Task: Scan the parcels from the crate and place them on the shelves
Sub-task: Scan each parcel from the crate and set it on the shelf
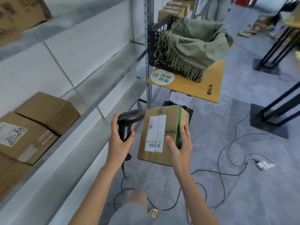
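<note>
**A:** What's on the far left?

**B:** Metal shelves [90,88] running away from the camera. On a lower level sit several cardboard boxes [47,111], packed close against one another; one carries a worn white label. Another box shows at the top left corner on a higher level, blurred.

**A:** And the hands?

**B:** The left hand [119,140] has its fingers curled round the handle of a black barcode scanner [128,122] — the scanner's head points to the right, at the parcel just beside it. A cable hangs from the bottom of the handle and trails over the floor.

**A:** Where is the parcel itself?

**B:** In the air, between the two hands and above the grey floor [243,184]. It is a brown cardboard parcel [159,135] with green print along its right side and a white shipping label [155,133] facing up, barcode at the near end. The right hand [180,146] grips it from the right: thumb laid on the top face next to the label, fingers wrapped over the green edge.

**A:** Anything behind it?

**B:** A wooden tabletop [209,82] on a dark stand, bearing a round white sticker with printed characters. On it stands a black plastic crate [159,30] lined with a frayed green cloth [194,44] — I cannot tell what lies inside. More boxes stand beyond it, out of focus.

**A:** Further right?

**B:** Black metal frames [274,109] on flat bases, dark cables looping over the floor, and a small white plug block [263,164] near them.
</note>
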`<action>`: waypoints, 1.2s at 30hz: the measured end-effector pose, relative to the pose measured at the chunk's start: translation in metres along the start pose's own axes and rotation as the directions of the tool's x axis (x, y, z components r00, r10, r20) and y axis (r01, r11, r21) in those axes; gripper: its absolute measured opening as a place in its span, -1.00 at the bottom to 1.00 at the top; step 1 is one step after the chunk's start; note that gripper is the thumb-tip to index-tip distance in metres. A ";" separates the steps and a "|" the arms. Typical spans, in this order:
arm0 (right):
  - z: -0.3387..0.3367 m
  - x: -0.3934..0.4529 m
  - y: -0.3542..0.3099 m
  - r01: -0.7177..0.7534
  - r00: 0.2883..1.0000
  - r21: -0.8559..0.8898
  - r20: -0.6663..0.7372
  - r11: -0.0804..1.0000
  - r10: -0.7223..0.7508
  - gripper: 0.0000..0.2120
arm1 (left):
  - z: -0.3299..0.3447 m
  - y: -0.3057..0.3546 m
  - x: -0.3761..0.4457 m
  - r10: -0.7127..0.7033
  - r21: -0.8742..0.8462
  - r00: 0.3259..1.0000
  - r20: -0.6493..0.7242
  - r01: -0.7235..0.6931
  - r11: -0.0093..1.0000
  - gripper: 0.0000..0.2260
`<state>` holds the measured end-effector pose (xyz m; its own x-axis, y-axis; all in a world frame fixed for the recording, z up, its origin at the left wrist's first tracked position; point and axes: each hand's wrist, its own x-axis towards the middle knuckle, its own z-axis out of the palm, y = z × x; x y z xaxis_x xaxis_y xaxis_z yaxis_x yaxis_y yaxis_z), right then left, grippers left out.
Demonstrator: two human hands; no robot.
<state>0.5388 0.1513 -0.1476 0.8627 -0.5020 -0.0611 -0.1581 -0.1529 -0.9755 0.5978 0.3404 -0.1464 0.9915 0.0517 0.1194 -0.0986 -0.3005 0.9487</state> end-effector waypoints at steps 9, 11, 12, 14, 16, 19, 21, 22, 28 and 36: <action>-0.010 0.101 -0.003 -0.031 0.996 0.044 -0.082 0.999 0.035 -0.34 | 0.072 0.015 0.098 0.043 -0.005 0.995 0.093 -0.043 0.999 -0.18; -0.007 0.131 -0.004 -0.022 0.995 0.043 -0.095 0.999 0.026 -0.34 | 0.090 0.013 0.128 0.060 0.001 0.994 0.096 -0.061 0.998 -0.19; -0.006 0.147 -0.005 -0.012 0.994 0.044 -0.104 0.999 0.016 -0.33 | 0.099 0.014 0.144 0.072 -0.002 0.993 0.097 -0.073 0.997 -0.19; -0.003 0.181 -0.011 -0.014 0.992 0.039 -0.124 0.999 0.018 -0.31 | 0.117 0.017 0.177 0.079 -0.009 0.991 0.109 -0.079 0.997 -0.18; -0.001 0.212 -0.019 -0.031 0.991 0.026 -0.130 0.999 0.034 -0.31 | 0.132 0.023 0.209 0.086 -0.018 0.989 0.122 -0.084 0.996 -0.18; 0.001 0.254 -0.029 -0.031 0.988 0.035 -0.148 0.999 0.036 -0.33 | 0.154 0.033 0.255 0.099 -0.048 0.986 0.132 -0.094 0.994 -0.20; 0.003 0.279 -0.036 -0.034 0.986 0.057 -0.160 0.998 0.043 -0.33 | 0.167 0.040 0.283 0.116 -0.059 0.983 0.140 -0.109 0.992 -0.22; 0.004 0.291 -0.039 -0.037 0.985 0.070 -0.165 0.997 0.048 -0.31 | 0.173 0.043 0.295 0.128 -0.061 0.981 0.144 -0.121 0.991 -0.22; 0.005 0.344 -0.062 0.057 0.983 0.110 -0.179 0.992 -0.037 -0.32 | 0.191 0.063 0.357 0.158 -0.092 0.983 0.098 -0.149 0.985 -0.23; -0.015 0.437 -0.115 0.242 0.943 0.129 -0.265 0.962 -0.201 -0.33 | 0.231 0.096 0.461 0.237 -0.115 0.971 0.039 -0.231 0.966 -0.16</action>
<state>0.9268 -0.0633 -0.0588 0.7182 -0.6680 0.1948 0.1182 -0.1588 -0.9802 1.0651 0.1156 -0.0676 0.9425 -0.0579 0.3290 -0.3339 -0.1931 0.9226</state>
